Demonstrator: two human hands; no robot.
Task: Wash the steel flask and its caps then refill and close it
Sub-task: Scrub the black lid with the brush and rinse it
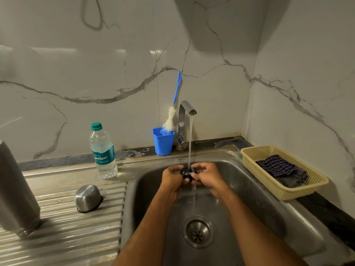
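Rinsing the black inner cap [186, 173] under the tap [187, 109]

My left hand [172, 176] and right hand [206, 175] both grasp it, over the sink [249, 198].

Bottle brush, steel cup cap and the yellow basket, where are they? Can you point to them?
Bottle brush [170, 120]: head view, on its white bristles above the blue cup.
Steel cup cap [88, 197]: head view, on its rounded side, upside down on the drainboard.
Yellow basket [299, 193]: head view, on its front wall.

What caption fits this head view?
Both hands, left hand and right hand, hold a black cap under the running tap.
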